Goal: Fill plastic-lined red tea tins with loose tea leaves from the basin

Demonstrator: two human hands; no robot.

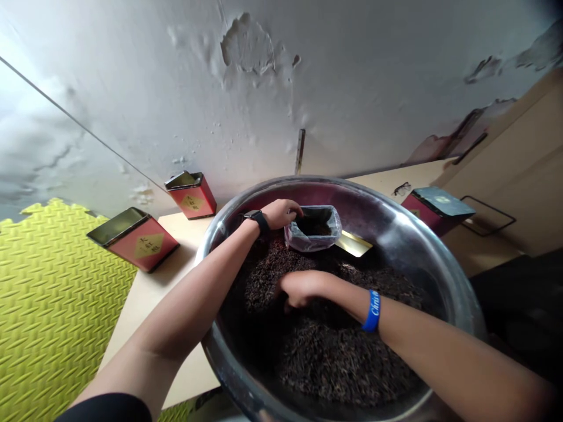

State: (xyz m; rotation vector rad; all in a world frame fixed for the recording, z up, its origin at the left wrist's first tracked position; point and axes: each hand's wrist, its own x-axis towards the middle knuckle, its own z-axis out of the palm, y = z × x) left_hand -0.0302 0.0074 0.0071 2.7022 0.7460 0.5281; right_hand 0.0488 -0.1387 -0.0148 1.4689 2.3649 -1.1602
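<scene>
A wide steel basin (455, 293) holds a heap of dark loose tea leaves (347, 363). My left hand (281, 214), with a black watch at the wrist, is closed on the near-left rim of a tin in a clear plastic bag (313, 241). That tin stands open among the leaves at the basin's far side, some dark leaves inside it. Lower down, my right hand (301, 288) is pushed into the heap with curled fingers, partly buried in the leaves; a blue wristband circles that wrist. A gold-coloured metal scoop (354, 244) lies to the right of the bagged tin.
Two open red tea tins (152, 246) (193, 199) stand left of the basin on a pale table (132, 334). At right are another red tin (433, 208) with a light top and eyeglasses (402, 189). A peeling wall rises behind; yellow foam matting (48, 305) lies left.
</scene>
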